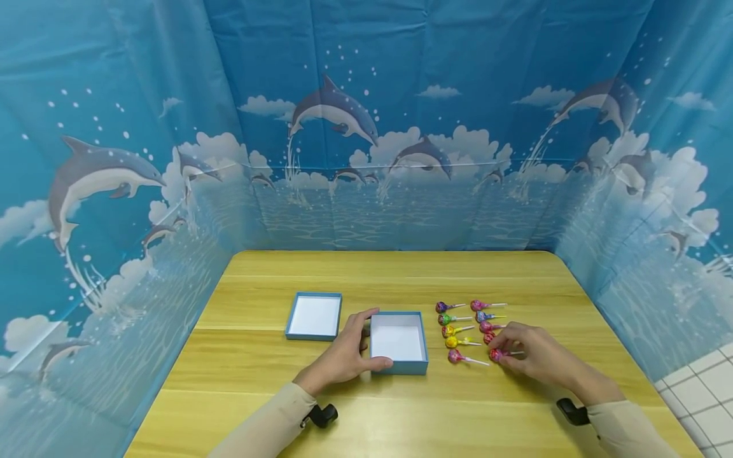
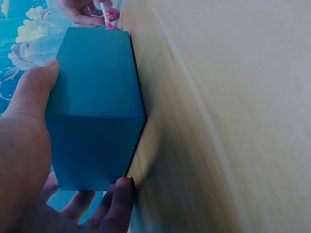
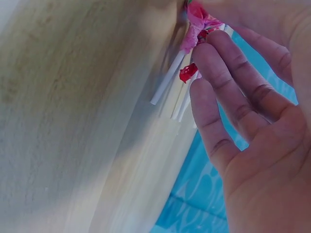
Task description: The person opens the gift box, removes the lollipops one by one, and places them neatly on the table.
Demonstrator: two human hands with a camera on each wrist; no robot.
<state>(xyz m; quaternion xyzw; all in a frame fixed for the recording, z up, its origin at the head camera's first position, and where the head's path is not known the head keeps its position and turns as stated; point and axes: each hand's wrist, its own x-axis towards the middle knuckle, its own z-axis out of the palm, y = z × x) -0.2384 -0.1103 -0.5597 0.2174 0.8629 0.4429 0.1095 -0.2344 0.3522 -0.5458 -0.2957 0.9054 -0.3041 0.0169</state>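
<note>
A square blue open-topped box (image 1: 399,367) with a white inside sits near the middle of the wooden table. My left hand (image 1: 346,353) holds it at its left side, thumb at the front edge and fingers toward the back; the left wrist view shows the thumb (image 2: 41,80) against the blue wall. To the right of the box, my right hand (image 1: 535,356) pinches the wrapped head of a pink-red lollipop (image 1: 495,355) at the near end of a row. Its white stick (image 3: 167,80) shows in the right wrist view, the head partly hidden by the fingers.
Several wrapped lollipops lie in two columns between box and right hand, among them a yellow one (image 1: 453,342) and a purple one (image 1: 441,306). A blue-edged lid (image 1: 314,337), white side up, lies left of the box. Dolphin-printed curtains (image 1: 366,210) surround the table.
</note>
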